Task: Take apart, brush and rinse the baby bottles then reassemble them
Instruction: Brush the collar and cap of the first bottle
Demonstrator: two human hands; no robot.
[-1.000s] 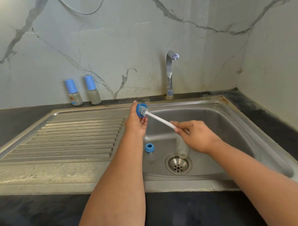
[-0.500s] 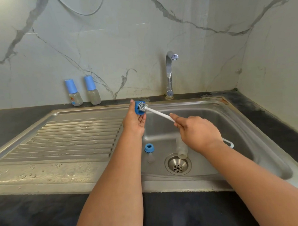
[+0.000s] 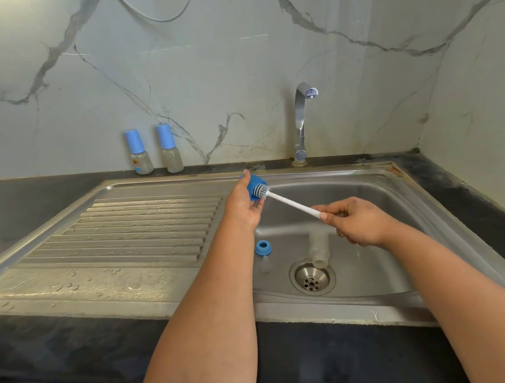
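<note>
Your left hand [image 3: 242,207] is gripping the blue cap [image 3: 254,185] over the sink [image 3: 361,186]. Your right hand [image 3: 359,220] is pinching the brush [image 3: 289,202], its bristles poking into the cap.

A chrome tap [image 3: 301,122] stands behind the steel sink [image 3: 405,202], against a marble-veined wall [image 3: 211,63].

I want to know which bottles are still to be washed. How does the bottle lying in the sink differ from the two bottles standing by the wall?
The sink bottle lies on its side by the drain, open, without cap. The two wall bottles stand upright on the counter, each wearing a blue cap. All three have clear bodies.
</note>
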